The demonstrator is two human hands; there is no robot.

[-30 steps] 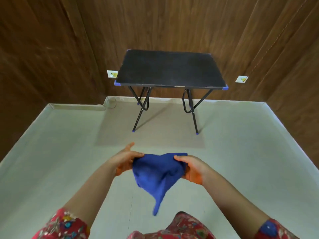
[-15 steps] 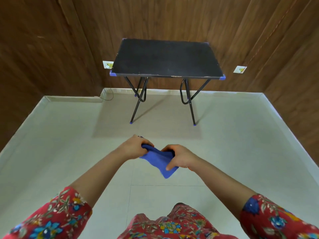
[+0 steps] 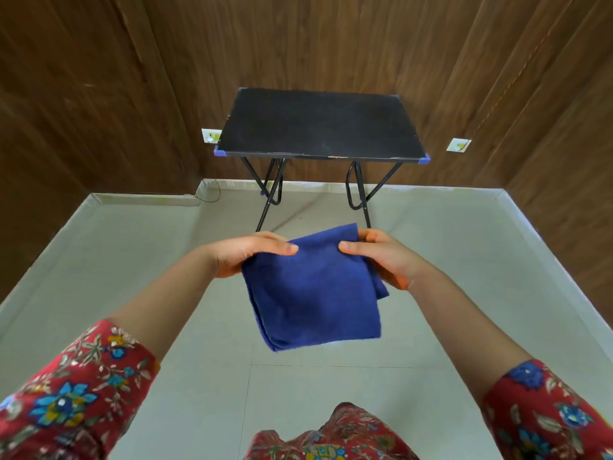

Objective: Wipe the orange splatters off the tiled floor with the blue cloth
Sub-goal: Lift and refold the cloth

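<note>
A blue cloth (image 3: 313, 290), folded into a rough square, hangs in the air in front of me above the pale tiled floor (image 3: 132, 260). My left hand (image 3: 245, 254) pinches its upper left corner, thumb on top. My right hand (image 3: 381, 257) holds the upper right edge, where a loose fold pokes out below the palm. Orange stains show on my right palm. I see no orange splatters on the visible floor.
A small black folding table (image 3: 320, 122) with blue corner caps stands against the wooden wall ahead. Two white wall sockets (image 3: 210, 136) flank it, and a thin wire lies by the left skirting. Wooden walls close in left and right.
The cloth was bunched between my hands half a second ago; now it is spread out as a folded square, and my hands have moved apart and risen.
</note>
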